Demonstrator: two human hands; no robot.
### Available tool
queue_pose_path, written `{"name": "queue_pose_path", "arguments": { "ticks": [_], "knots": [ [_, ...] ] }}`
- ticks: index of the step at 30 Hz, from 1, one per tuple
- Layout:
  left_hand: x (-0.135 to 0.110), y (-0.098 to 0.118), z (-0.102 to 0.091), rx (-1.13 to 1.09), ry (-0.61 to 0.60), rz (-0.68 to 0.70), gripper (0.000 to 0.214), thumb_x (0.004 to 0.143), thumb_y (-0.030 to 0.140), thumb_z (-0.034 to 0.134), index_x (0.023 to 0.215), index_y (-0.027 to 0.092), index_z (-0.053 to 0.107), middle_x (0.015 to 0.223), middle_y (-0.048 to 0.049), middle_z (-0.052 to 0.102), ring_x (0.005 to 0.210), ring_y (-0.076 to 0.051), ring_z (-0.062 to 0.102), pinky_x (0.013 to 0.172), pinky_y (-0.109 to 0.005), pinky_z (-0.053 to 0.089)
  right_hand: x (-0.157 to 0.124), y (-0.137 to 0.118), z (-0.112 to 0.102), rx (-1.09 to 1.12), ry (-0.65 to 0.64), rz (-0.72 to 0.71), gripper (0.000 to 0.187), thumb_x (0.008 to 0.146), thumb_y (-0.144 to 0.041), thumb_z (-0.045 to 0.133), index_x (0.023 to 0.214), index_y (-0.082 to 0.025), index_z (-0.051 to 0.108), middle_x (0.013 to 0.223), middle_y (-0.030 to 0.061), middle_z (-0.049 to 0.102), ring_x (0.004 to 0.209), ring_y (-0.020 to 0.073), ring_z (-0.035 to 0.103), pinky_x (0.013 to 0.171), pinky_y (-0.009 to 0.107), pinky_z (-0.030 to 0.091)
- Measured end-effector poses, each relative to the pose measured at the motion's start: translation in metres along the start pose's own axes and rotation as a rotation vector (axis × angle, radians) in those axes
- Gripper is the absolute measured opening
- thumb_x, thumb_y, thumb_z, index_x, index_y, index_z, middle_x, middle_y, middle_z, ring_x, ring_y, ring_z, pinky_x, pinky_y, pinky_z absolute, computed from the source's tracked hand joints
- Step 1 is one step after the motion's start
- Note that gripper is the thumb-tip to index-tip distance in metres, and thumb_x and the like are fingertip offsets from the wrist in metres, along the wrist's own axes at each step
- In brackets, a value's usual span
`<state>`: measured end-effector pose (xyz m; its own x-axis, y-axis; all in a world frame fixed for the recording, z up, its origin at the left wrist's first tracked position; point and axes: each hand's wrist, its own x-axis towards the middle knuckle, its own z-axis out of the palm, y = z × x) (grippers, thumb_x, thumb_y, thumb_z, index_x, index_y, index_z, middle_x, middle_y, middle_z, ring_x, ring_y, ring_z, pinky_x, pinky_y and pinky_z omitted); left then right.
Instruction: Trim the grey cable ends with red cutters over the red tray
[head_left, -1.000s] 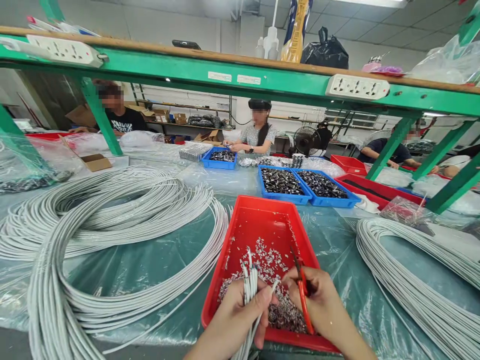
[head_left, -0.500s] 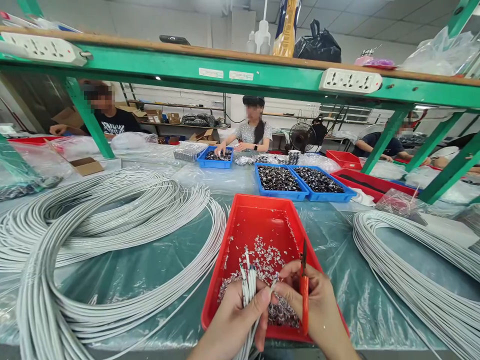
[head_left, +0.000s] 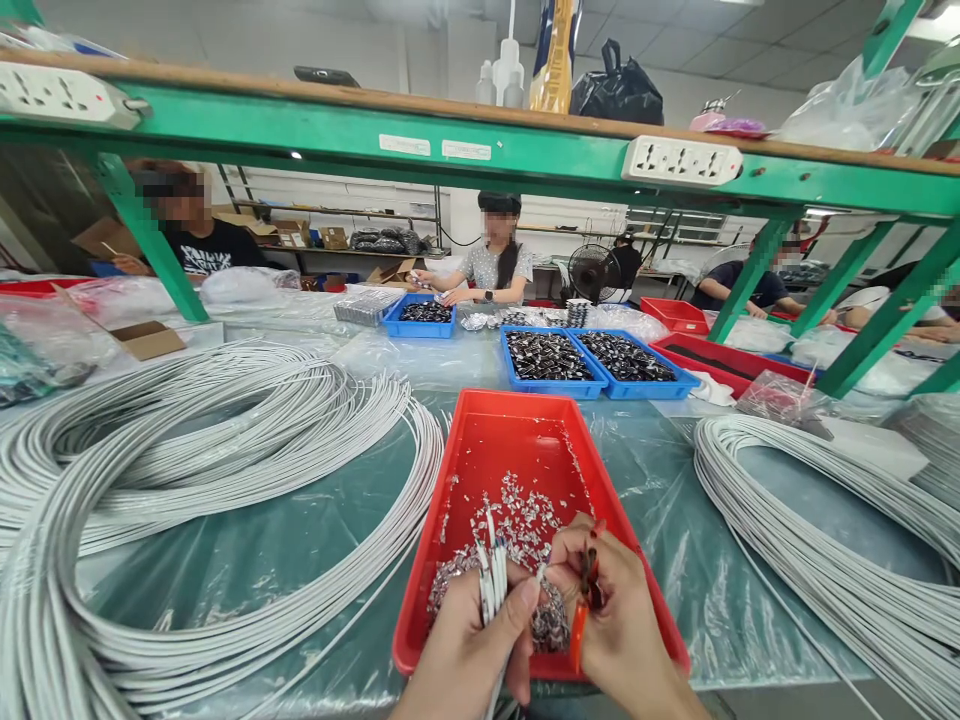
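My left hand (head_left: 480, 625) is closed around a bunch of white cables (head_left: 491, 575), their cut ends pointing up. Between its thumb and forefinger one cable end (head_left: 541, 572) sticks out to the right, and the fingertips of my right hand (head_left: 619, 600) meet it there. Orange-handled snips (head_left: 579, 635) with dark jaws are held in my right hand, partly hidden by the fingers. Both hands are over the near half of a red tray (head_left: 469, 430), which holds a heap of small silvery and white scraps (head_left: 517, 510).
Coils of white cable (head_left: 97, 560) lie left, and another coil (head_left: 795, 520) right. Blue trays (head_left: 600, 385) of small dark parts stand behind the red tray. A green shelf frame (head_left: 540, 160) with power strips (head_left: 682, 160) crosses above. Co-workers (head_left: 495, 265) sit beyond the table.
My right hand has turned, so the snips no longer stand upright and their jaws sit lower among the fingers. The view has shifted slightly. A co-worker opposite has raised one hand from the blue tray.
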<state>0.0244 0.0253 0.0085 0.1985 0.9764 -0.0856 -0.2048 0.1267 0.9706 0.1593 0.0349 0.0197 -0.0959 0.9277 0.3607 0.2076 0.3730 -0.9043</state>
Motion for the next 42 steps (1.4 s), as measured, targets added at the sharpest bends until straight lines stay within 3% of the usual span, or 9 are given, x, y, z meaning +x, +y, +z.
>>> {"name": "queue_pose_path", "arguments": {
  "ticks": [4,7,12,16,21,30,35,39,42],
  "knots": [
    [0.006,0.001,0.002,0.002,0.241,0.060,0.043,0.069,0.056,0.063,0.069,0.016,0.051,0.040,0.0100,0.044,0.026,-0.003,0.037,0.029,-0.012,0.023,-0.011,-0.009,-0.005,0.081,-0.194,0.072,0.028,0.072,-0.043,0.060,0.059,-0.021,0.050,0.056,-0.0039,0.044,0.048,0.0122,0.040,0.045,0.024,0.030],
    [0.009,0.002,0.000,-0.090,0.248,0.067,0.042,0.065,0.053,0.069,0.071,0.015,0.054,0.045,0.0083,0.050,0.026,-0.003,0.039,0.029,-0.012,0.026,-0.007,-0.013,-0.027,-0.012,-0.372,0.295,0.025,0.069,-0.037,0.067,0.060,-0.018,0.054,0.054,-0.0053,0.043,0.048,0.0097,0.034,0.044,0.022,0.027],
    [0.006,0.002,-0.001,-0.146,0.202,-0.001,0.043,0.061,0.051,0.074,0.074,0.014,0.059,0.033,0.0058,0.050,0.028,-0.006,0.040,0.034,-0.015,0.031,0.012,-0.002,-0.048,-0.159,-0.192,0.261,0.025,0.080,-0.040,0.056,0.081,-0.015,0.062,0.060,-0.0028,0.046,0.053,0.0132,0.040,0.050,0.025,0.035],
    [0.004,0.002,0.000,-0.154,0.221,-0.015,0.047,0.053,0.052,0.078,0.071,0.012,0.061,0.035,0.0043,0.052,0.032,-0.007,0.044,0.037,-0.017,0.035,0.015,-0.002,-0.043,-0.134,-0.333,0.235,0.014,0.076,-0.029,0.063,0.084,-0.018,0.063,0.070,0.0011,0.059,0.066,0.0192,0.055,0.065,0.030,0.046],
    [0.006,-0.004,-0.002,-0.152,0.212,-0.004,0.046,0.056,0.053,0.076,0.070,0.014,0.057,0.031,0.0070,0.047,0.029,-0.004,0.035,0.035,-0.016,0.024,0.006,-0.005,-0.045,0.147,-0.385,0.251,0.051,0.061,-0.024,0.070,0.109,-0.022,0.054,0.087,0.0044,0.061,0.078,0.0215,0.058,0.070,0.029,0.049],
    [0.001,0.000,-0.001,-0.186,0.181,0.040,0.040,0.065,0.049,0.072,0.078,0.012,0.061,0.052,0.0031,0.056,0.028,0.000,0.037,0.034,-0.015,0.018,-0.006,0.011,-0.052,-0.208,-0.471,0.245,0.037,0.072,-0.019,0.046,0.106,-0.029,0.060,0.047,-0.0073,0.042,0.042,0.0132,0.037,0.045,0.026,0.035],
    [0.001,0.001,0.002,-0.151,0.185,0.041,0.040,0.063,0.050,0.073,0.073,0.013,0.061,0.041,0.0091,0.042,0.028,-0.001,0.031,0.034,-0.016,0.018,-0.013,0.000,-0.053,-0.258,-0.409,0.179,0.063,0.052,-0.023,0.072,0.114,-0.026,0.057,0.067,-0.0002,0.059,0.061,0.0216,0.057,0.052,0.029,0.048],
    [0.001,-0.001,0.001,-0.130,0.172,0.041,0.038,0.066,0.048,0.072,0.076,0.013,0.062,0.035,0.0106,0.038,0.030,-0.002,0.029,0.036,-0.016,0.018,-0.022,0.005,-0.056,-0.297,-0.384,0.199,0.068,0.057,-0.024,0.073,0.122,-0.023,0.054,0.108,0.0157,0.065,0.095,0.0336,0.063,0.080,0.043,0.052],
    [0.000,-0.002,0.000,-0.115,0.167,0.037,0.038,0.066,0.048,0.072,0.077,0.013,0.062,0.034,0.0113,0.036,0.031,-0.003,0.030,0.037,-0.017,0.019,-0.024,0.006,-0.059,-0.358,-0.406,0.176,0.073,0.060,-0.025,0.073,0.129,-0.020,0.050,0.115,0.0197,0.062,0.100,0.0364,0.061,0.083,0.046,0.052]
  ]
}}
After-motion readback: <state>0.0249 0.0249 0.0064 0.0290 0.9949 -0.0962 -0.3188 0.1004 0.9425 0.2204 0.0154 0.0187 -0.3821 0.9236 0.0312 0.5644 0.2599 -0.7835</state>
